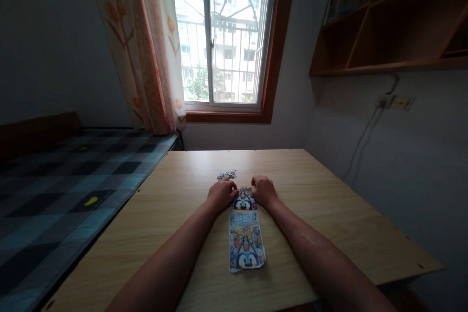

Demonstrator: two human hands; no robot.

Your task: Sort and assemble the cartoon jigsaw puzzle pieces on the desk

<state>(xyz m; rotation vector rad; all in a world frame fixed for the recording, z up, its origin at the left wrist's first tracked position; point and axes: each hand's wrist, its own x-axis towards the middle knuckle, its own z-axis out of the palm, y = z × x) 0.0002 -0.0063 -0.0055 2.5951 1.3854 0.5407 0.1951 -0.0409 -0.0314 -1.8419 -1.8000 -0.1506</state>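
A partly assembled jigsaw puzzle [244, 201] lies on the wooden table, with a blue cartoon dog face along its near edge. My left hand [221, 194] rests at the puzzle's left side, its fingers curled in toward the edge. On the opposite side, my right hand [264, 190] is closed, with its knuckles up and its fingertips by the puzzle's upper right. Whatever either hand may be pinching is too small or hidden to make out. Just nearer to me is a printed picture sheet [246, 241] showing the same dog. Beyond my left hand sits a pile of loose puzzle pieces [227, 174].
The table [175, 214] reaches toward a window [226, 39] with a flowered curtain [146, 48]. A bed with a checked cover [120, 170] stands at the left. Wall shelves [395, 24] hang at the right, above a socket with cables [385, 101].
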